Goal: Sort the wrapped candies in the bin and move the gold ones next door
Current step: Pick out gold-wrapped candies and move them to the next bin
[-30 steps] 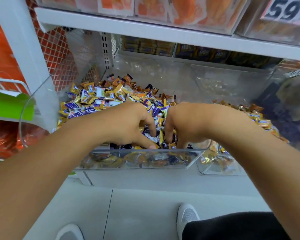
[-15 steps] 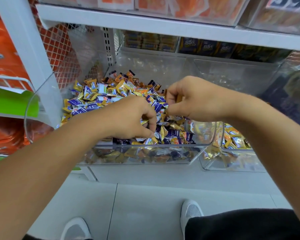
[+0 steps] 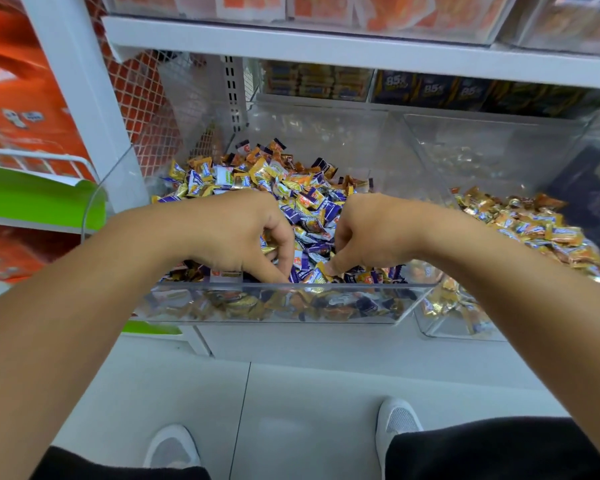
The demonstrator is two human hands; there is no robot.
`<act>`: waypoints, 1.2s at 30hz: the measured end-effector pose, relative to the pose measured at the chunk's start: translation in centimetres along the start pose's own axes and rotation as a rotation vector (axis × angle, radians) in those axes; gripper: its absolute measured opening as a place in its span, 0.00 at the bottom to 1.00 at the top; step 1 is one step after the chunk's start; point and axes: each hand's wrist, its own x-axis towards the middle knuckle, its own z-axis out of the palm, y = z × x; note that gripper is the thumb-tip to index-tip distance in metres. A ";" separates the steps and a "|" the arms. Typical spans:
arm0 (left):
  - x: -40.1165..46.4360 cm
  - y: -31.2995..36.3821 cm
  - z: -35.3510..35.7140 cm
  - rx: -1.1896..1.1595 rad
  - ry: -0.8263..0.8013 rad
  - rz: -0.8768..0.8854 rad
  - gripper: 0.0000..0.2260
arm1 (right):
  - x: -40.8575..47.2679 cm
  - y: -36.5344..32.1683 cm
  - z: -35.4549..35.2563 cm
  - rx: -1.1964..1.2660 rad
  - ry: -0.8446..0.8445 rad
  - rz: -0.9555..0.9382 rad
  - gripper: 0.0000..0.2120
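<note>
A clear bin (image 3: pixel 409 299) on the low shelf holds a heap of mixed gold and purple wrapped candies (image 3: pixel 284 185). Both my hands are down in its front part, close together. My left hand (image 3: pixel 236 233) has its fingers curled into the heap, thumb and forefinger pinching among the candies, with a gold wrapper showing under the palm. My right hand (image 3: pixel 371 230) curls over the heap, its thumb tip and forefinger pinching a gold candy (image 3: pixel 317 276) by the front wall. To the right, the neighbouring clear bin (image 3: pixel 492 143) holds a pile of gold candies (image 3: pixel 534 230).
A white shelf board (image 3: pixel 326 50) runs just above the bins, with dark boxes (image 3: pixel 430 90) behind them. A white upright (image 3: pixel 80 98) and a green-edged rack (image 3: pixel 38 199) stand to the left. Below lie the grey floor and my white shoes (image 3: pixel 397 420).
My right hand, raised half a second ago towards the right-hand bin, has come back down into the mixed heap beside my left hand. The left hand has stayed in place.
</note>
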 end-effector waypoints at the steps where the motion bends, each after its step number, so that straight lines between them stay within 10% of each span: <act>1: 0.1 0.0 0.1 0.041 0.018 0.007 0.05 | 0.0 0.1 -0.2 0.026 0.009 -0.004 0.18; 6: 0.6 -0.3 0.1 0.097 0.047 0.000 0.06 | -0.6 0.8 -1.2 0.496 0.035 0.087 0.15; 13: 0.6 -1.2 0.0 0.091 0.046 -0.043 0.05 | -1.1 0.3 -1.6 1.591 -0.359 0.183 0.06; 17: 0.1 -1.4 -0.1 0.049 0.041 -0.086 0.05 | -0.7 0.1 -1.0 1.450 -0.295 0.146 0.18; 22: -1.3 -2.0 -1.0 -0.181 0.145 -0.108 0.06 | -0.5 0.3 0.0 0.348 -0.029 -0.157 0.11; 26: -2.0 -1.9 -1.1 -0.583 0.273 -0.178 0.06 | -0.2 -0.5 1.1 -0.050 -0.048 -0.220 0.06; 36: 1.3 2.0 0.2 -1.050 0.631 -0.135 0.05 | -6.5 4.2 -4.5 0.840 0.205 -0.117 0.09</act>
